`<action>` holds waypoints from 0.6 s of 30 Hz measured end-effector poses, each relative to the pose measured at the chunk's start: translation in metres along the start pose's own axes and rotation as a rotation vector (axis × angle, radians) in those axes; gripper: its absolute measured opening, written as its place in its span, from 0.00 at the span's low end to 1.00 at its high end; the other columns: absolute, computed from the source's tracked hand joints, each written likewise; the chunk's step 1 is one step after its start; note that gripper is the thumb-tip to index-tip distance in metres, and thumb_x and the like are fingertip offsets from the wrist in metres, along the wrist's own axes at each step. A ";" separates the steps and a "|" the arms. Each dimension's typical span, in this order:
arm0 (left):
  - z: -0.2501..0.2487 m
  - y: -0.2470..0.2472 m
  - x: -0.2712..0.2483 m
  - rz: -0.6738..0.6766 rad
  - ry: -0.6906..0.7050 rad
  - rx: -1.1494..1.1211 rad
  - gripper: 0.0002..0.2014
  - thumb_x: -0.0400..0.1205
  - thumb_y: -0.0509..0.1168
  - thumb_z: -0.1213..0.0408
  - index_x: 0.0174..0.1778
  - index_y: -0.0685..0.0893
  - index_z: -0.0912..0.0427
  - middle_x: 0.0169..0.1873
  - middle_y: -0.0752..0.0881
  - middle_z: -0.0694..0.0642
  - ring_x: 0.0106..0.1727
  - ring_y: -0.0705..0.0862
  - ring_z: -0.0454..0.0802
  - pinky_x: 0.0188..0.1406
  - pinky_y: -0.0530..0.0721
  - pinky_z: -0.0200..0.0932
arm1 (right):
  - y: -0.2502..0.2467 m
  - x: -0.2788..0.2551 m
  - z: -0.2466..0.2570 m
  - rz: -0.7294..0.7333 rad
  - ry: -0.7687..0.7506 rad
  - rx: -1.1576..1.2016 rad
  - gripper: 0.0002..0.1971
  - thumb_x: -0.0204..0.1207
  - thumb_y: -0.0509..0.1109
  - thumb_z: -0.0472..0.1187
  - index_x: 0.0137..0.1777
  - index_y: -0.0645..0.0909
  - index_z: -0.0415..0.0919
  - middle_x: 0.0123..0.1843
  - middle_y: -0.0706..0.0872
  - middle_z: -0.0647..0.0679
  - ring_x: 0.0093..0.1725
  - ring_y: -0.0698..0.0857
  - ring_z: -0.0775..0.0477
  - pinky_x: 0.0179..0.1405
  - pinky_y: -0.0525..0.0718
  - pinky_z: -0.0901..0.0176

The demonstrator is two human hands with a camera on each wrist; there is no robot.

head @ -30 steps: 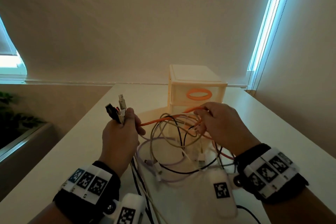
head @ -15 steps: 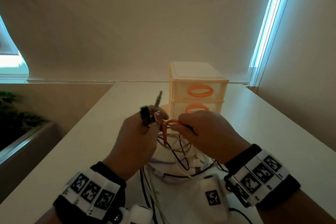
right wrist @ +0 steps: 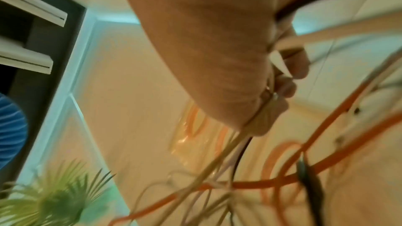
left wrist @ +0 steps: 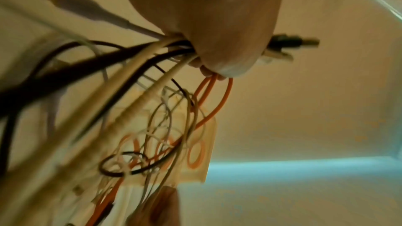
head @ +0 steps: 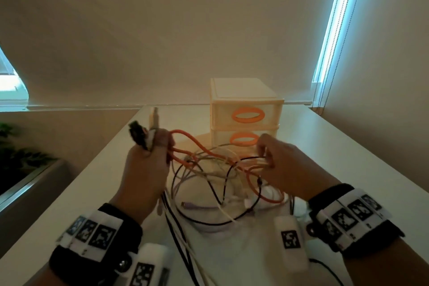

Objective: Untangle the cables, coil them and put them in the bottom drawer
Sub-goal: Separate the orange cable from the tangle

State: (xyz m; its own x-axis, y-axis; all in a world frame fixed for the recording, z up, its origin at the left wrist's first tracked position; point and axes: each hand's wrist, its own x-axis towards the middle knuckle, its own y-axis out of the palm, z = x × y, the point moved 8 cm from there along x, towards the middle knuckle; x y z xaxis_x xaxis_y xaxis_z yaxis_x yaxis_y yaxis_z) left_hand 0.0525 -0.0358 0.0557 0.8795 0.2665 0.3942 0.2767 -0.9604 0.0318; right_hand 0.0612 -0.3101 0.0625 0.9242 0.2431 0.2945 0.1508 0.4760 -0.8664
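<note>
A tangle of cables point(head: 216, 176), orange, black, white and lilac, hangs between my hands above the white table point(head: 348, 160). My left hand point(head: 148, 160) grips a bunch of cable ends, with plugs point(head: 139, 132) sticking up out of the fist, and holds loops of the orange cable point(head: 185, 139). In the left wrist view the bundle point(left wrist: 139, 57) runs out of the closed fist. My right hand point(head: 276, 160) pinches several thin strands point(right wrist: 234, 150) of the tangle. The cream drawer unit point(head: 246, 118) with orange oval handles stands behind, its drawers closed.
The drawer unit sits at the table's far middle, near the wall. A window blind cord point(head: 325, 53) hangs at the right. A green plant point(right wrist: 54, 195) stands beyond the table's left edge. Cable tails trail toward me over the table.
My hands have drawn apart from where they met half a second ago. The tangle now stretches between them, and the orange cable loops out of my left fist.
</note>
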 end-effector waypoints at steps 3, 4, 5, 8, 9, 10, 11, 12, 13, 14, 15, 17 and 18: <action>0.016 -0.013 0.009 -0.066 -0.151 -0.215 0.18 0.93 0.56 0.54 0.41 0.82 0.56 0.24 0.72 0.51 0.24 0.65 0.47 0.19 0.63 0.38 | -0.019 -0.005 -0.046 -0.018 0.218 -0.045 0.09 0.74 0.76 0.41 0.41 0.76 0.49 0.37 0.84 0.53 0.34 0.80 0.53 0.32 0.78 0.59; 0.018 -0.015 0.011 -0.082 -0.172 -0.252 0.18 0.93 0.56 0.53 0.41 0.82 0.56 0.24 0.73 0.50 0.24 0.65 0.47 0.19 0.63 0.39 | -0.024 -0.007 -0.058 -0.032 0.274 -0.049 0.08 0.74 0.75 0.40 0.39 0.78 0.48 0.36 0.84 0.53 0.34 0.81 0.53 0.31 0.76 0.61; 0.019 -0.017 0.012 -0.093 -0.176 -0.272 0.18 0.93 0.56 0.53 0.41 0.82 0.56 0.24 0.73 0.50 0.24 0.65 0.48 0.19 0.63 0.39 | -0.028 -0.009 -0.066 -0.051 0.310 -0.050 0.08 0.74 0.75 0.38 0.38 0.79 0.48 0.36 0.84 0.53 0.35 0.81 0.54 0.31 0.74 0.62; 0.014 -0.015 0.012 -0.065 -0.129 -0.225 0.19 0.93 0.55 0.53 0.40 0.81 0.55 0.24 0.74 0.50 0.23 0.66 0.47 0.19 0.63 0.40 | -0.032 -0.011 -0.067 -0.072 0.296 -0.061 0.10 0.73 0.72 0.35 0.36 0.80 0.52 0.36 0.84 0.54 0.37 0.81 0.54 0.32 0.73 0.63; 0.010 -0.011 0.009 -0.030 -0.103 -0.188 0.19 0.93 0.55 0.54 0.39 0.81 0.55 0.24 0.74 0.50 0.23 0.66 0.47 0.19 0.63 0.40 | -0.029 -0.011 -0.062 -0.043 0.267 -0.072 0.12 0.73 0.73 0.36 0.36 0.80 0.54 0.36 0.83 0.55 0.37 0.81 0.56 0.33 0.73 0.63; 0.008 -0.005 0.005 0.011 -0.079 -0.143 0.19 0.93 0.55 0.55 0.39 0.82 0.56 0.24 0.73 0.52 0.23 0.65 0.48 0.20 0.63 0.41 | -0.025 -0.011 -0.057 -0.006 0.238 -0.086 0.12 0.74 0.73 0.37 0.36 0.80 0.56 0.36 0.82 0.57 0.37 0.79 0.58 0.35 0.74 0.62; 0.005 0.002 0.000 0.054 -0.059 -0.097 0.19 0.93 0.55 0.56 0.39 0.82 0.56 0.25 0.72 0.55 0.23 0.65 0.50 0.22 0.63 0.42 | -0.023 -0.011 -0.052 0.017 0.208 -0.095 0.12 0.74 0.74 0.38 0.37 0.79 0.57 0.37 0.80 0.58 0.37 0.78 0.59 0.37 0.74 0.61; 0.002 0.009 -0.005 0.092 -0.039 -0.055 0.20 0.93 0.55 0.56 0.39 0.82 0.58 0.25 0.71 0.57 0.24 0.64 0.51 0.23 0.63 0.43 | -0.025 -0.010 -0.045 0.002 0.167 -0.096 0.11 0.74 0.75 0.39 0.39 0.79 0.58 0.38 0.79 0.58 0.37 0.76 0.59 0.38 0.73 0.62; -0.001 0.015 -0.010 0.121 -0.017 -0.025 0.19 0.93 0.55 0.56 0.40 0.83 0.59 0.25 0.70 0.58 0.24 0.65 0.51 0.23 0.63 0.43 | -0.033 -0.009 -0.036 -0.068 0.108 -0.089 0.11 0.74 0.75 0.40 0.41 0.78 0.58 0.39 0.77 0.58 0.36 0.75 0.59 0.37 0.71 0.63; -0.004 0.021 -0.014 0.143 0.005 -0.005 0.20 0.93 0.55 0.56 0.41 0.83 0.61 0.25 0.70 0.57 0.24 0.65 0.50 0.22 0.64 0.42 | -0.047 -0.011 -0.026 -0.193 0.034 -0.074 0.11 0.74 0.75 0.40 0.43 0.78 0.57 0.40 0.77 0.57 0.37 0.75 0.59 0.36 0.70 0.66; -0.007 0.025 -0.018 0.159 0.022 0.005 0.20 0.92 0.55 0.56 0.41 0.82 0.63 0.23 0.70 0.55 0.23 0.65 0.48 0.21 0.64 0.39 | -0.063 -0.015 -0.013 -0.336 -0.046 -0.043 0.09 0.75 0.75 0.40 0.46 0.79 0.55 0.42 0.77 0.57 0.37 0.76 0.59 0.35 0.71 0.68; -0.011 0.030 -0.022 0.173 0.032 0.005 0.20 0.92 0.55 0.54 0.40 0.82 0.61 0.22 0.71 0.51 0.22 0.66 0.45 0.20 0.65 0.36 | -0.077 -0.027 0.020 -0.477 -0.199 0.096 0.06 0.77 0.74 0.42 0.51 0.81 0.49 0.44 0.81 0.58 0.39 0.81 0.57 0.35 0.78 0.70; -0.012 0.032 -0.023 0.177 0.033 0.007 0.20 0.91 0.55 0.53 0.40 0.83 0.60 0.22 0.72 0.50 0.21 0.66 0.44 0.20 0.66 0.35 | -0.072 -0.029 0.037 -0.444 -0.258 0.190 0.09 0.77 0.75 0.44 0.55 0.83 0.48 0.46 0.83 0.58 0.40 0.83 0.56 0.36 0.83 0.68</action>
State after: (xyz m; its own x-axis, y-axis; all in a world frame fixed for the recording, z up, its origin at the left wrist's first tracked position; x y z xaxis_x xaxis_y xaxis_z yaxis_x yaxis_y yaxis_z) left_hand 0.0361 -0.0739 0.0587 0.9015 0.0904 0.4232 0.1213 -0.9915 -0.0467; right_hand 0.0103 -0.3198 0.1312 0.6668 0.1720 0.7251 0.4186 0.7186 -0.5553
